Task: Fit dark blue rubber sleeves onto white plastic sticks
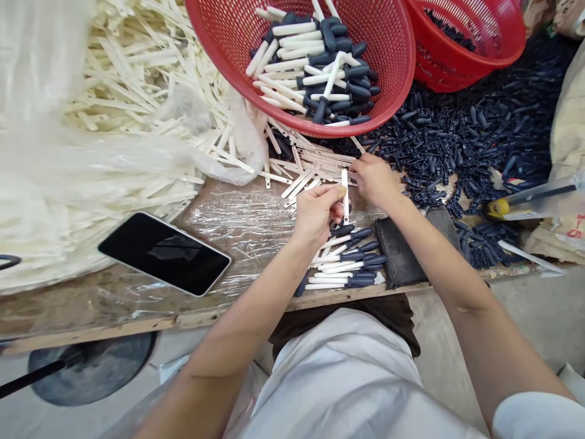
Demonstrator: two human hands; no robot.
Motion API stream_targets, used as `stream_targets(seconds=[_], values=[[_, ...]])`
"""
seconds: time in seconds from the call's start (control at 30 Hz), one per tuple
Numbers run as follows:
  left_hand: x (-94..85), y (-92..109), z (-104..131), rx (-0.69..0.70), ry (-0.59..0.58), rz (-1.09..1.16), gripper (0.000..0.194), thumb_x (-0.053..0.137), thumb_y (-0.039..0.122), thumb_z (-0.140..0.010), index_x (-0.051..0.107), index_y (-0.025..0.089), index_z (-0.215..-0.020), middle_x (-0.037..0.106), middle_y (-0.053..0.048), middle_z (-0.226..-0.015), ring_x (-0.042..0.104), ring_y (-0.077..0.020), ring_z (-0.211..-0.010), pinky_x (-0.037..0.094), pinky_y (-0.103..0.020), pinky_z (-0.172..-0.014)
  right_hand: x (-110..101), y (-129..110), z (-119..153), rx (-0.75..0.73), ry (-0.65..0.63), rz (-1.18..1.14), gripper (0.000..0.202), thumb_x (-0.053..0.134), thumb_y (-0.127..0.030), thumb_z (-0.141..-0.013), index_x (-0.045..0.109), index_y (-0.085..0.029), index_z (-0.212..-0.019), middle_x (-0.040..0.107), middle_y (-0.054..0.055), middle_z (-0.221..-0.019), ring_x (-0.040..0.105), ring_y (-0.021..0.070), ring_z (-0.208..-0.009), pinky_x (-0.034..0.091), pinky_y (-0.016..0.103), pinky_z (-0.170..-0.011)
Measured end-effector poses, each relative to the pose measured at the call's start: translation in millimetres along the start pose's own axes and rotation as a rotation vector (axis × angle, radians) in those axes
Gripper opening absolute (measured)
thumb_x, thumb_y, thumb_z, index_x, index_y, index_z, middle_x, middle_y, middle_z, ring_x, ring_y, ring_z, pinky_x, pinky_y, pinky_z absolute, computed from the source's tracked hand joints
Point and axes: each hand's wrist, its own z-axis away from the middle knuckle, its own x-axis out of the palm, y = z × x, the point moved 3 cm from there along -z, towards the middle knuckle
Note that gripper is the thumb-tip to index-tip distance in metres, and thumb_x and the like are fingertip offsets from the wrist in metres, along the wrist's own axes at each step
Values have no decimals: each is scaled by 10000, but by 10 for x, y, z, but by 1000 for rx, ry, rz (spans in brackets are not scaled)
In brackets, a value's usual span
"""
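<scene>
I can't tell if my right hand (377, 181) grips; my left hand (316, 213) pinches a white strip (345, 204). The cut-off red basket (390, 46) holds dark-handled pieces (359, 72).

Phone (164, 253) face up on table (256, 228), left side; screen dark (faint reflection on the glass). Lower left, on floor (436, 341): round dark base (107, 372) with black pole (31, 379). Right: clear container (543, 198), yellow at one end, near pale sack (569, 122).
</scene>
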Motion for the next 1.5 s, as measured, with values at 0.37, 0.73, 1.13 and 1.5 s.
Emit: stream_targets(seconds=[0.37, 0.73, 1.13, 1.5], values=[[35, -3, 53, 6, -103, 176, 345, 731, 157, -581, 576, 164, -889, 662, 38, -643, 481, -50, -428, 344, -158, -371, -245, -223, 574, 70, 216, -501, 165, 588, -265, -877, 611, -203, -1028, 673, -16, -852, 604, 150, -744, 459, 262, -701], [96, -14, 133, 95, -66, 32, 176, 731, 234, -636, 655, 138, -763, 565, 54, -471, 364, -41, -325, 281, -180, -315, -216, -411, 1022, 17, 412, -306, 112, 575, -245, -936, 683, -217, -939, 716, 40, -892, 631, 175, -816, 500, 302, -773], [147, -79, 149, 74, -213, 1, 163, 735, 266, -661, 646, 150, -732, 615, 22, -566, 514, -84, -464, 408, -190, -425, -70, -325, 1152, 213, 378, -679, 195, 607, -273, -901, 670, -232, -1081, 725, 18, -937, 682, 158, -828, 557, 289, -744], [136, -109, 145, 148, -217, -59, 158, 746, 288, -694, 735, 141, -751, 648, 2, -681, 543, -83, -560, 497, -217, -543, -66, -318, 1159, 229, 372, -785, 210, 627, -270, -886, 692, -238, -1083, 733, 18, -983, 694, 168, -857, 569, 299, -769]])
